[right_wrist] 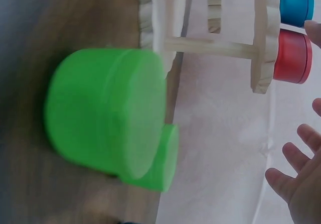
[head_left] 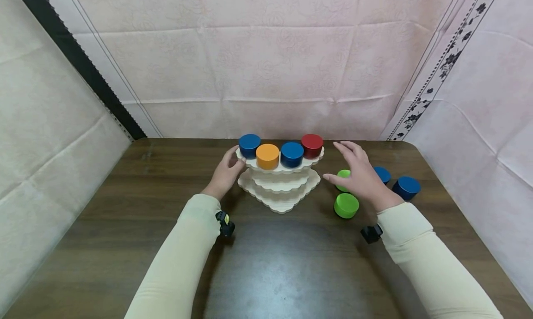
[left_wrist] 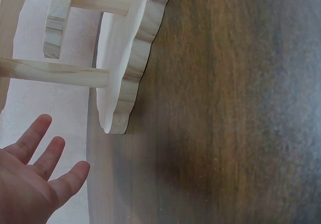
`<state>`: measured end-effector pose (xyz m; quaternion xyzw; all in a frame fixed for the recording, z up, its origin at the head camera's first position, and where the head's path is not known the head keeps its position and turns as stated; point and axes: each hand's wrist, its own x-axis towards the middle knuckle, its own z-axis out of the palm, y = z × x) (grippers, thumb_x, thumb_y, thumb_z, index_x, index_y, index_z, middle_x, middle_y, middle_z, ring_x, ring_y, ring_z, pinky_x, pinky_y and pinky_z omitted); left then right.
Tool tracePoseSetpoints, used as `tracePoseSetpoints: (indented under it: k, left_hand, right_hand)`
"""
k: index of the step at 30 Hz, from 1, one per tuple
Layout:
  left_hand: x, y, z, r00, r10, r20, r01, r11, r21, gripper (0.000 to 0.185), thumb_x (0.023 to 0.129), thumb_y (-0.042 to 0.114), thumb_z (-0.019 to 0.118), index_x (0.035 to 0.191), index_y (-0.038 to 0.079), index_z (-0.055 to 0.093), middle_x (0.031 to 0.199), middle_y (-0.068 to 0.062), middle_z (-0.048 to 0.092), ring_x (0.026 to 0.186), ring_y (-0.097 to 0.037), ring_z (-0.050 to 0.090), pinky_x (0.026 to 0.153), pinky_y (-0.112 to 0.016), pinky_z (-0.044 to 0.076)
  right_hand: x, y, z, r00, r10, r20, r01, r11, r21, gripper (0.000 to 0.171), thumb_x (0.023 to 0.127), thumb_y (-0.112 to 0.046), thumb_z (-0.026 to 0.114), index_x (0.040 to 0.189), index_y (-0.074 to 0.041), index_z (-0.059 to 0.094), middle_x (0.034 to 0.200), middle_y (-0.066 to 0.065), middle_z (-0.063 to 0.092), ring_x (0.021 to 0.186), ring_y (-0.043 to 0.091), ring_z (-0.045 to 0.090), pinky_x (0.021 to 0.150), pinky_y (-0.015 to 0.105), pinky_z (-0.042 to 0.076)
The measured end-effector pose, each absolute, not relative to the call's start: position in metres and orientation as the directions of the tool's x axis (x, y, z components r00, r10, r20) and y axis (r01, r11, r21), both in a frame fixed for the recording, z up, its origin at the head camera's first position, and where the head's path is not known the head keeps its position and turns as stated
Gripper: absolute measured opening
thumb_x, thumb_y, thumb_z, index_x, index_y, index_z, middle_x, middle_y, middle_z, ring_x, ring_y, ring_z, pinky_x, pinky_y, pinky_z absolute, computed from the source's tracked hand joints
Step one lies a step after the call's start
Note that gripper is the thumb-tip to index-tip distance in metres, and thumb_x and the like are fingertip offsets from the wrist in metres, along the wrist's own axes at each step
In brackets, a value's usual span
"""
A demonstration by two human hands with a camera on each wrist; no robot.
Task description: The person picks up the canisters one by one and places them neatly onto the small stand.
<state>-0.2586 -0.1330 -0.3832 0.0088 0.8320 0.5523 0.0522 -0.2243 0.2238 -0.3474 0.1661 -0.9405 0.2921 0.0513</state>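
A pale wooden three-tier stand [head_left: 280, 183] with scalloped edges stands toward the back of the table. Along its top tier sit a blue round tin [head_left: 250, 146], an orange tin [head_left: 267, 157], a second blue tin [head_left: 292, 155] and a red tin [head_left: 312, 146]. At the top tier's left end is my left hand [head_left: 225, 174], thumb and fingertips close to the left blue tin; three spread fingers [left_wrist: 72, 181] show in the left wrist view. My right hand [head_left: 364, 176] hovers with spread fingers right of the red tin, holding nothing.
On the table [head_left: 283, 263] near my right hand are a green tin [head_left: 346, 206] and another green tin [head_left: 342, 174] partly hidden behind the hand. Farther right sit two blue tins, one [head_left: 406, 188] nearer than the other [head_left: 381, 174]. Behind the table hangs a pale cloth [head_left: 266, 69].
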Motion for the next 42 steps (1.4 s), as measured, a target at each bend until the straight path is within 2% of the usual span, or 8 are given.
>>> tracePoseSetpoints:
  k: [12, 19, 22, 27, 34, 42]
  left_hand:
    - [-0.259, -0.134, -0.384, -0.993, 0.073, -0.087, -0.052, 0.392, 0.918, 0.065, 0.098, 0.048, 0.047, 0.154, 0.030, 0.021, 0.146, -0.014, 0.040, 0.132, -0.030, 0.040, 0.108, -0.051, 0.036]
    - [-0.259, -0.133, -0.384, -0.994, 0.071, -0.085, -0.051, 0.389, 0.920, 0.064, 0.098, 0.047, 0.047, 0.154, 0.030, 0.021, 0.145, -0.014, 0.041, 0.131, -0.030, 0.041, 0.107, -0.051, 0.036]
    - [-0.259, -0.133, -0.383, -0.994, 0.068, -0.084, -0.051, 0.388, 0.920, 0.064, 0.098, 0.047, 0.047, 0.154, 0.030, 0.021, 0.145, -0.013, 0.041, 0.131, -0.030, 0.041, 0.107, -0.051, 0.036]
    - [-0.259, -0.134, -0.382, -0.994, 0.068, -0.085, -0.051, 0.395, 0.917, 0.063, 0.098, 0.047, 0.047, 0.154, 0.030, 0.021, 0.145, -0.014, 0.041, 0.131, -0.030, 0.041, 0.107, -0.051, 0.036]
    - [-0.258, -0.133, -0.380, -0.993, 0.069, -0.097, -0.061, 0.403, 0.913, 0.064, 0.098, 0.049, 0.046, 0.154, 0.031, 0.020, 0.147, -0.014, 0.039, 0.134, -0.030, 0.039, 0.108, -0.052, 0.035]
    - [-0.258, -0.133, -0.380, -0.993, 0.066, -0.102, -0.067, 0.405, 0.912, 0.064, 0.098, 0.048, 0.046, 0.154, 0.032, 0.020, 0.148, -0.013, 0.038, 0.134, -0.031, 0.038, 0.108, -0.052, 0.034]
  right_hand:
    - [-0.204, 0.241, -0.365, -0.945, -0.286, 0.161, -0.328, 0.811, -0.484, 0.091, 0.082, -0.052, 0.071, 0.151, -0.009, 0.030, 0.152, 0.021, 0.023, 0.137, 0.044, 0.021, 0.098, 0.069, 0.033]
    - [-0.195, 0.251, -0.375, -0.950, -0.279, 0.143, -0.313, 0.824, -0.472, 0.091, 0.081, -0.057, 0.070, 0.150, -0.010, 0.033, 0.148, 0.021, 0.029, 0.133, 0.043, 0.026, 0.095, 0.066, 0.038]
    - [-0.193, 0.254, -0.378, -0.947, -0.289, 0.137, -0.319, 0.825, -0.466, 0.090, 0.081, -0.056, 0.070, 0.149, -0.008, 0.034, 0.147, 0.022, 0.030, 0.133, 0.043, 0.026, 0.097, 0.067, 0.036]
    - [-0.192, 0.257, -0.383, -0.949, -0.296, 0.105, -0.309, 0.821, -0.480, 0.090, 0.082, -0.056, 0.069, 0.149, -0.007, 0.033, 0.146, 0.023, 0.030, 0.133, 0.044, 0.027, 0.100, 0.067, 0.033]
    - [-0.189, 0.260, -0.388, -0.957, -0.285, 0.052, -0.271, 0.819, -0.505, 0.092, 0.082, -0.058, 0.068, 0.147, -0.002, 0.035, 0.144, 0.024, 0.031, 0.129, 0.042, 0.032, 0.099, 0.063, 0.037]
    - [-0.186, 0.262, -0.390, -0.953, -0.299, 0.040, -0.273, 0.796, -0.540, 0.084, 0.084, -0.051, 0.069, 0.142, 0.003, 0.040, 0.138, 0.026, 0.036, 0.126, 0.041, 0.036, 0.100, 0.063, 0.035]
